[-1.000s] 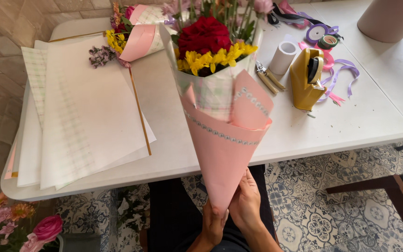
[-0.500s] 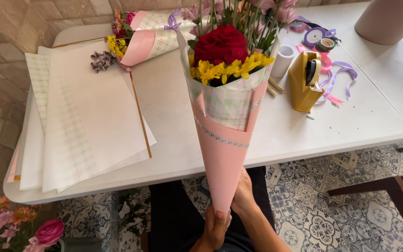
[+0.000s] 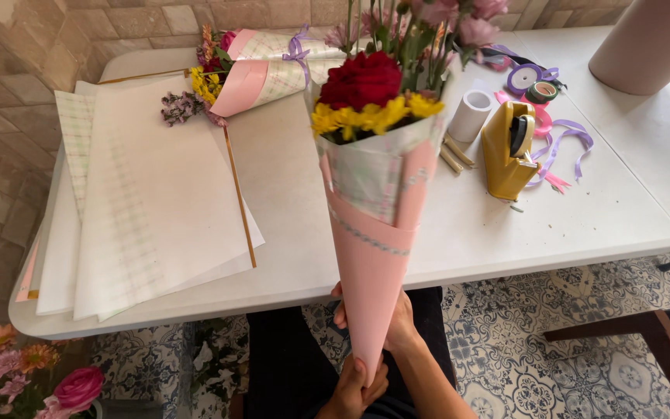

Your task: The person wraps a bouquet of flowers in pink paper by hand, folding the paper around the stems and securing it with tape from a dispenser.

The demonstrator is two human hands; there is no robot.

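I see both hands wrapped around the pink-wrapped bouquet (image 3: 374,233): left hand (image 3: 354,392) pinching its tip at six o'clock, right hand (image 3: 397,322) just above, over the desk (image 3: 296,233).

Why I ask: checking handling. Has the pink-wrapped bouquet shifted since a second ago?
Yes. The pink-wrapped bouquet has tipped upright, its flowers swinging left against the gold tape dispenser.

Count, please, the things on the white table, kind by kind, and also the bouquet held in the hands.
Wrapped bouquets: 2, held one and lying one
Wrapping paper stacks: 1
Tape dispensers: 1
White rolls: 1
Ribbon spools: 2
Total: 7
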